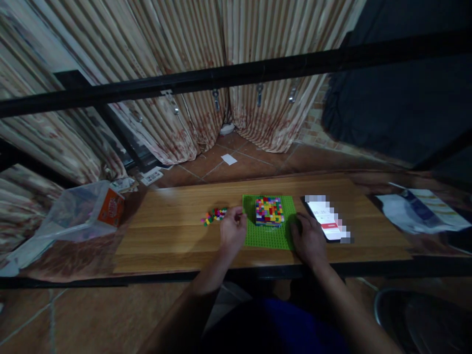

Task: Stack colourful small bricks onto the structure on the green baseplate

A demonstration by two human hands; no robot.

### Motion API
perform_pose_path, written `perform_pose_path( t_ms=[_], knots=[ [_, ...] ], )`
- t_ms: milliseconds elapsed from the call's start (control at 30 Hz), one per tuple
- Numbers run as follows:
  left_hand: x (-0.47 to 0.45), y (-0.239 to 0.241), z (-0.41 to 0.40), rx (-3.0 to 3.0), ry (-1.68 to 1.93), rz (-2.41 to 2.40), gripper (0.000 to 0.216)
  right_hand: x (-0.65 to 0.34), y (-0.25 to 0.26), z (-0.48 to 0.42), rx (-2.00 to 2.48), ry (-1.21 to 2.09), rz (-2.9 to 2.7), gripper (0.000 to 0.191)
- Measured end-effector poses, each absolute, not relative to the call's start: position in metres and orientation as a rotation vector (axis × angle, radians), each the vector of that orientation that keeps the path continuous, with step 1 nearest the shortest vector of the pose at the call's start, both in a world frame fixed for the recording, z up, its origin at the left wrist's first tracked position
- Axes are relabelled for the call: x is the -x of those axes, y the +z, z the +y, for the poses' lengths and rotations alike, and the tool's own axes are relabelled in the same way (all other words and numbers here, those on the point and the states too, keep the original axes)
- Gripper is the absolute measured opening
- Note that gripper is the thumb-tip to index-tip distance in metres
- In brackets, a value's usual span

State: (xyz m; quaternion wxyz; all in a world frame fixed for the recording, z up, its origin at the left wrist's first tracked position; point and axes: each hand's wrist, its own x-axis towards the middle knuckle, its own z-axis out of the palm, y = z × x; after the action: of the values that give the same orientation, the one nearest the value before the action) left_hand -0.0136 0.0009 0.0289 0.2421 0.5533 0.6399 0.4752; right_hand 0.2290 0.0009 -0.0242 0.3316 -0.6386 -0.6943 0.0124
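A green studded baseplate (265,240) lies on the wooden board, and a square block of many small coloured building bricks (270,211) stands on it. My left hand (233,230) is at the plate's left edge, with thumb and fingers closed in a pinch; what is between them is too small to make out. Loose coloured bricks (214,215) lie in a little heap just left of that hand. On the other side, my right hand (309,239) rests at the plate's right edge, fingers loosely bent and apart, thumb side touching the plate.
A phone with a lit screen (325,219) lies right of my right hand. The wooden board (158,241) spans the table. At the far left stands a clear plastic box (83,209) with an orange label; at the far right lies a plastic packet (424,209). A black bar (236,76) crosses behind.
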Motion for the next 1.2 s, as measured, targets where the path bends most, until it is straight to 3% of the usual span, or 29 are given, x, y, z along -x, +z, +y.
perform_pose_path(
  t_ms=[233, 433, 700, 967, 1200],
  knots=[
    [0.073, 0.025, -0.022, -1.729, 0.91, 2.216, 0.017, -0.228, -0.025, 0.0, 1.683, 0.026, -1.808, 0.038],
    [0.068, 0.022, -0.023, -1.927, 0.734, 2.302, 0.015, -0.229, -0.027, 0.001, 1.657, 0.008, -1.807, 0.039],
    [0.069, 0.02, -0.025, -1.95, 0.833, 2.202, 0.018, -0.229, -0.03, 0.001, 1.638, 0.022, -1.788, 0.037],
    [0.032, 0.043, -0.023, -1.881, 1.144, 1.763, 0.018, -0.226, -0.023, 0.0, 1.663, 0.039, -1.786, 0.035],
    [0.003, 0.041, 0.008, -1.82, 1.19, 1.567, 0.024, -0.226, -0.025, 0.001, 1.645, 0.03, -1.774, 0.034]
  ],
)
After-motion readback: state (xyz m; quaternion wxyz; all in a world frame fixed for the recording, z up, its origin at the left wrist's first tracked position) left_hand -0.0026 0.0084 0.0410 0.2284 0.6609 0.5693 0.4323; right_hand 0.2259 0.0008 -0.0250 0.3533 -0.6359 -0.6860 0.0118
